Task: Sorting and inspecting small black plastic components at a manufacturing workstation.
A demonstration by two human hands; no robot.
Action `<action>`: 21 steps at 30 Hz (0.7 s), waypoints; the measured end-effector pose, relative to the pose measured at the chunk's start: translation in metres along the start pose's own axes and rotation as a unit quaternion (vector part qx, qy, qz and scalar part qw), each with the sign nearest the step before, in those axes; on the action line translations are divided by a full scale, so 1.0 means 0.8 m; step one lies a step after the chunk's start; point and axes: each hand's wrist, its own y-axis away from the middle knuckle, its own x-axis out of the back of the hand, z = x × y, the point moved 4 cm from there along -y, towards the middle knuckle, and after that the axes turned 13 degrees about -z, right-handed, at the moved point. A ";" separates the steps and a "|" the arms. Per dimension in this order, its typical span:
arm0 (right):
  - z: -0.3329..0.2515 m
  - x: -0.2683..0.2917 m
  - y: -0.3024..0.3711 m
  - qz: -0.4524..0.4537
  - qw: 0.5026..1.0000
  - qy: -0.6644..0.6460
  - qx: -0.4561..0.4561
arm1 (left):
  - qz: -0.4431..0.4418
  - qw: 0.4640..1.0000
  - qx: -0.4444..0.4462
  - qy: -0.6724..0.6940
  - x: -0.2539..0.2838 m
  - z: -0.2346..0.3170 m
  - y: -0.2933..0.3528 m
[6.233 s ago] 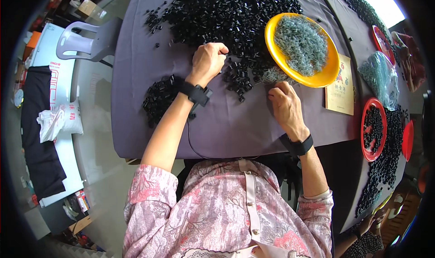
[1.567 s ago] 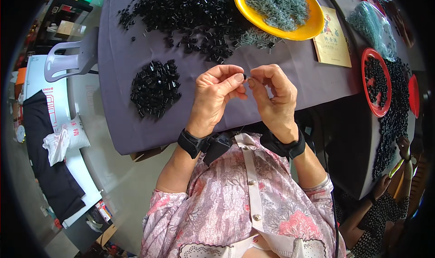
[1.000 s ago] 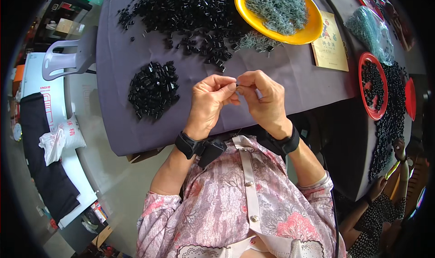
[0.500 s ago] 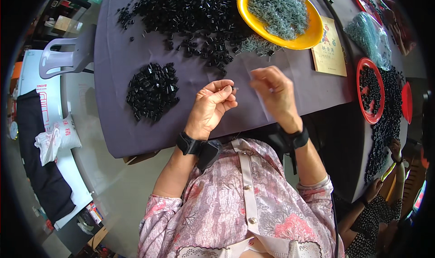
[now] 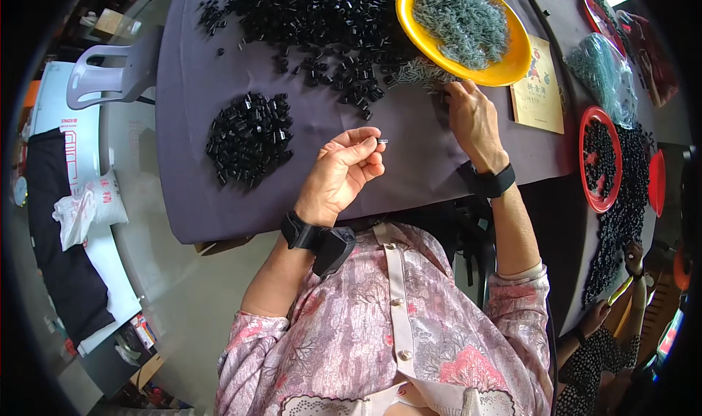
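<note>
My left hand (image 5: 338,169) pinches a small black plastic cap with a clear end (image 5: 382,142) between thumb and forefinger, above the front of the table. Farther off, my right hand (image 5: 477,127) is at the loose clear plastic pins (image 5: 418,72) beside the yellow plate (image 5: 518,63). Its fingertips are bent together, and what lies between them is hidden. More clear pins (image 5: 462,23) are heaped on the plate. Left of my left hand lies a separate small pile of black pieces (image 5: 250,140). A much larger heap of black caps (image 5: 322,17) spreads over the far side.
A tan booklet (image 5: 537,98) lies right of the plate. Farther right are a clear bag of pins (image 5: 601,76), a red-rimmed tray (image 5: 583,149) and strewn black pieces (image 5: 636,189). Another person's hand (image 5: 635,255) works there. A grey plastic chair (image 5: 121,72) stands left of the table.
My right hand has moved away from my left hand, forward and to the right, to the loose clear pins by the plate. My left hand keeps its pinch in nearly the same place.
</note>
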 end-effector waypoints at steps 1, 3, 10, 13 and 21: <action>0.002 0.001 0.001 0.005 1.000 -0.002 0.005 | 0.002 1.000 -0.001 0.000 -0.003 0.001 0.001; 0.000 0.003 0.002 0.011 1.000 -0.006 0.009 | -0.012 1.000 -0.006 -0.004 -0.011 0.004 0.002; -0.005 0.007 0.005 0.013 1.000 -0.020 0.012 | -0.029 0.999 0.001 -0.026 -0.025 0.001 0.002; -0.002 0.010 0.007 0.063 0.996 -0.050 0.040 | -0.042 0.999 -0.014 -0.013 -0.027 0.001 0.001; -0.021 0.024 0.042 -0.004 0.731 -0.681 -0.041 | -0.031 0.998 -0.036 -0.036 -0.050 0.006 -0.003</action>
